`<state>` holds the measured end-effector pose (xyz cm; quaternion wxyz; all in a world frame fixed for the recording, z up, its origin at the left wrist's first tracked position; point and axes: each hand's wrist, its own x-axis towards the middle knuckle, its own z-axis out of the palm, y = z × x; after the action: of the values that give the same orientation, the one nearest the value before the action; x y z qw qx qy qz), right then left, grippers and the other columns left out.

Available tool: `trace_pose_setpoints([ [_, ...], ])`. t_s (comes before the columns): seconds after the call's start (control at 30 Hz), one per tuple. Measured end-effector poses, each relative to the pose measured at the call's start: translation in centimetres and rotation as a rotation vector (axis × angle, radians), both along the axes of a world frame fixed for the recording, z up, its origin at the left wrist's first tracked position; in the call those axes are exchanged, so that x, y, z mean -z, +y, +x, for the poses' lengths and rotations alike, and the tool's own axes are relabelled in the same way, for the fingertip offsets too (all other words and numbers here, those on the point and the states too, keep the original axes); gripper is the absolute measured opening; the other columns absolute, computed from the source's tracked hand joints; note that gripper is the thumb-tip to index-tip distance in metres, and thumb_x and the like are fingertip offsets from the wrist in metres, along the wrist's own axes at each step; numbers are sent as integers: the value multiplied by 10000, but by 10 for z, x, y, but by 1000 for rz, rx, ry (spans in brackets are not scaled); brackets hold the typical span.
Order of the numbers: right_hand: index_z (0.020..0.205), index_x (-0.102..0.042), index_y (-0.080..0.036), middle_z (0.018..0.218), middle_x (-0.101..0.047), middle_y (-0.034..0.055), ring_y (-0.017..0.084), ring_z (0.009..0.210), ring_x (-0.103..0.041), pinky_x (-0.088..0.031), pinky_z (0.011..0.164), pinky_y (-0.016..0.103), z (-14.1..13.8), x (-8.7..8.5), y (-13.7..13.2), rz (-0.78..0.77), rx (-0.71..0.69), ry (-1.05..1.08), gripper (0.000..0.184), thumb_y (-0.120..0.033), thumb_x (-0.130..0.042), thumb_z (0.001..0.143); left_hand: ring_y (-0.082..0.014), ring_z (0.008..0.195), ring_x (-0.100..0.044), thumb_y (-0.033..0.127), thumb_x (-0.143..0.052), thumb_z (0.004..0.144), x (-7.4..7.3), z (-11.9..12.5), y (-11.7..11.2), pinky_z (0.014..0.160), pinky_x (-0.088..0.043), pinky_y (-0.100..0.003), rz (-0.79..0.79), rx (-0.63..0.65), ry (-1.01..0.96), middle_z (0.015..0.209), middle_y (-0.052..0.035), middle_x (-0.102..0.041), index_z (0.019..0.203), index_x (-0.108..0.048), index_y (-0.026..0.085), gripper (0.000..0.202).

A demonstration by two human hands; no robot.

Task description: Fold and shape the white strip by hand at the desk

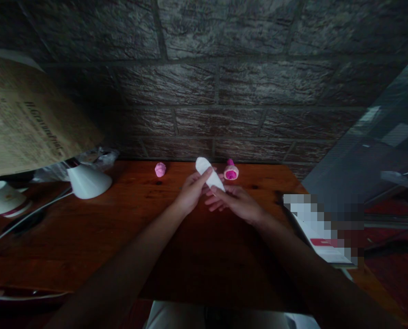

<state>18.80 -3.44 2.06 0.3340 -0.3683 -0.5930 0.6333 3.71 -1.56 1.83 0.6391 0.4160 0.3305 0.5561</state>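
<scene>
A slim white sock (208, 174), flat and rounded at its far end, is held above the wooden table, slanting from upper left to lower right. My left hand (192, 188) grips its middle, thumb on top. At its lower right end, my right hand (236, 199) pinches it between thumb and fingers, the other fingers partly spread below. Beyond my left hand sits a small pink balled-up bundle (160, 169), apart from it. Just behind my right hand lies a pink roll (231, 172) with a brighter pink inside, perhaps a rolled sock.
The wooden table (121, 219) meets a dark brick wall (190, 87). On the left stand a lamp with a printed shade (25, 114) and white base (90, 182), a paper cup (3, 197) and a cable. A partly blurred white box or book (313, 228) lies at the right edge.
</scene>
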Motion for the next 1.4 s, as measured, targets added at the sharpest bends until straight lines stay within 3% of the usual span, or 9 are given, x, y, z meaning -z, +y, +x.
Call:
trace_pose_setpoints([
  [0.13, 954, -695, -165, 933, -765, 98, 134, 663, -712, -519, 582, 239, -1, -1, 0, -11, 40, 11, 384, -533, -612, 884, -138, 702, -666, 428, -779, 721, 5, 0, 0, 719, -507, -267, 20, 74, 54, 818, -67, -743, 871, -734, 146, 323],
  [0.53, 937, -688, -166, 863, -754, 79, 121, 633, -686, -523, 583, 243, -1, 3, 1, 3, 26, -16, 313, -464, -596, 918, -120, 664, -624, 440, -725, 779, 8, -1, -1, 653, -472, -242, 140, -13, 176, 813, -61, -736, 893, -720, 151, 311],
  [0.8, 925, -700, -171, 867, -756, 81, 112, 614, -675, -505, 568, 230, -3, 3, 1, -43, 70, -19, 288, -439, -594, 927, -133, 707, -642, 409, -757, 751, 7, 0, 1, 712, -482, -271, 55, 4, 42, 822, -65, -732, 867, -716, 143, 292],
  [1.1, 933, -685, -176, 902, -759, 76, 101, 589, -670, -492, 531, 210, -4, 4, 1, -23, 109, -15, 260, -427, -632, 896, -124, 676, -629, 287, -847, 637, 3, 0, 1, 677, -482, -265, -52, -91, -86, 754, -26, -694, 792, -695, 123, 272],
  [1.3, 949, -693, -172, 920, -749, 86, 132, 600, -675, -509, 542, 252, 5, -2, 6, 126, 148, -90, 337, -492, -625, 869, -131, 708, -632, 283, -863, 607, -1, 0, 0, 717, -494, -273, -58, -132, -133, 758, -27, -697, 748, -686, 124, 277],
  [1.4, 971, -705, -175, 954, -743, 100, 186, 699, -696, -551, 672, 341, 20, -5, 16, 385, 428, -201, 382, -518, -550, 903, -143, 743, -640, 267, -866, 602, -2, -2, 1, 765, -500, -298, -99, -196, -159, 762, -23, -694, 739, -676, 138, 267],
])
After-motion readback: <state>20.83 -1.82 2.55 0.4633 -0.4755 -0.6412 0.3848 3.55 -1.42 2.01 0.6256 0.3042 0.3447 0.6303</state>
